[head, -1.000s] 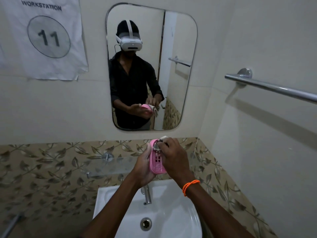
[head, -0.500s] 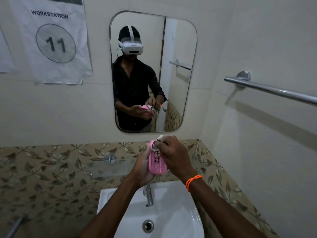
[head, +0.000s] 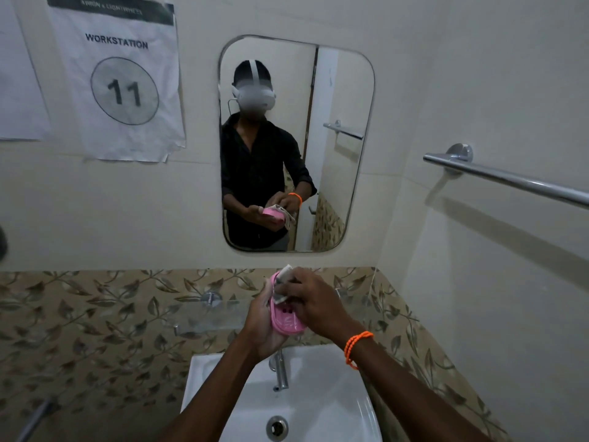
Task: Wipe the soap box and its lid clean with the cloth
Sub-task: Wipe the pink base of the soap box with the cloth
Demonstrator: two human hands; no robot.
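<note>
A white sink sits below a wall mirror. Above the sink, the left hand cups the pink soap box from beneath, fingers curled around it. The right hand pinches a pale cloth against the box's upper end.
</note>
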